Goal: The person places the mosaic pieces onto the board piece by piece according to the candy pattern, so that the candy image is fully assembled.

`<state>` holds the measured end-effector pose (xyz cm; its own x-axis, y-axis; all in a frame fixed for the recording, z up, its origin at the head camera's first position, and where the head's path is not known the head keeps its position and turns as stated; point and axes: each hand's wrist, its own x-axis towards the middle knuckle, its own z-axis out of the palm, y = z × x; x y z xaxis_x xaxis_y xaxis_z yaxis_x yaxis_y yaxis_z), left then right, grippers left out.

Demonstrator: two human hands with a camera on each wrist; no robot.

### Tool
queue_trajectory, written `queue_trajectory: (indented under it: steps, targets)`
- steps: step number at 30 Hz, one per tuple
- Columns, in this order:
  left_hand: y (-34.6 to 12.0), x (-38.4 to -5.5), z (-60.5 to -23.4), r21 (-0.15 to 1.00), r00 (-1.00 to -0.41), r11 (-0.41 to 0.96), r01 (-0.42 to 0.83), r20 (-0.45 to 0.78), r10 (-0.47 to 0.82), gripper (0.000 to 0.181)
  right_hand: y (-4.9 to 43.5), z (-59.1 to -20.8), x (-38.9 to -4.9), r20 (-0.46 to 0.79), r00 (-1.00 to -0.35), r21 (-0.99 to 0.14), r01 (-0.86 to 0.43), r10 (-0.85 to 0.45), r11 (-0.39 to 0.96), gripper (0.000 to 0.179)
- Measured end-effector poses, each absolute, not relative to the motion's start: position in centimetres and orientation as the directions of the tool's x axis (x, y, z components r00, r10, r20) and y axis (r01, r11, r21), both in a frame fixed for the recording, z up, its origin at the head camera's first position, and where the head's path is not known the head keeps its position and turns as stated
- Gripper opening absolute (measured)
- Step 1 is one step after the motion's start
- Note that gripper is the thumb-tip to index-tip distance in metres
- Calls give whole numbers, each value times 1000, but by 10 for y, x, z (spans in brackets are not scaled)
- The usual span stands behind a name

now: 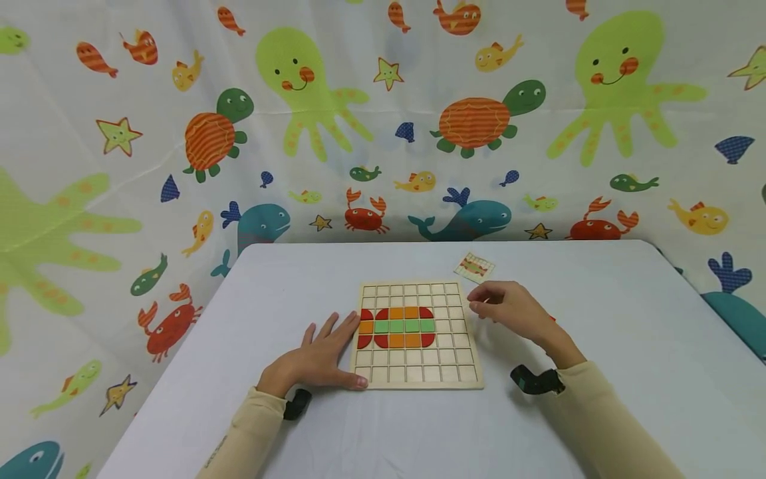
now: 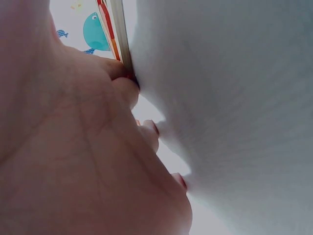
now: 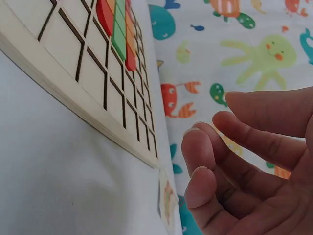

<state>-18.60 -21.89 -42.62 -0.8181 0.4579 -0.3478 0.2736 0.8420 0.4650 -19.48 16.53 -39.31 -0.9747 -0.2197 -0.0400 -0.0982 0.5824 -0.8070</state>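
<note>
A wooden grid board (image 1: pixel 413 376) lies flat on the table. Coloured tiles fill its left and middle cells: green squares (image 1: pixel 397 326) in a row, orange squares (image 1: pixel 396 341) above and below, and red rounded-corner pieces (image 1: pixel 426 313) at the ends. My left hand (image 1: pixel 320 359), fingers spread, rests along the board's left edge with the thumb at its near corner. Just beyond the right edge, my right hand (image 1: pixel 514 309) hovers with fingers loosely bent. In the right wrist view, nothing sits between the thumb and fingers of that hand (image 3: pixel 254 171).
A small pattern card (image 1: pixel 475 267) with a similar coloured design lies behind the board's far right corner. A bit of red (image 1: pixel 552 318) shows beside the right wrist, mostly hidden. The white table (image 1: pixel 299 279) ends at a curtain (image 1: pixel 383 133) printed with sea animals.
</note>
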Motion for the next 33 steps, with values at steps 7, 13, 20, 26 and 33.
queue_trajectory:
  steps: [7,13,20,26,33]
  targets:
    - [-219,-187,-431,449,-822,851,271,-351,448,126,179,-393,-197,-59,-972,-796,-92,-227,598,29]
    - [-220,-187,-432,449,-825,852,270,-349,445,127,192,-391,-197,-48,-968,-792,-114,-247,600,34]
    - [-219,-187,-431,454,-823,849,270,-348,448,127,206,-391,-200,-89,-957,-761,-113,-275,639,42]
    - [-219,-187,-431,448,-821,849,278,-347,452,127,217,-392,-201,-95,-954,-742,-123,-286,659,48]
    - [-220,-187,-431,456,-821,845,279,-343,456,127,230,-393,-201,-119,-953,-733,-105,-279,672,52]
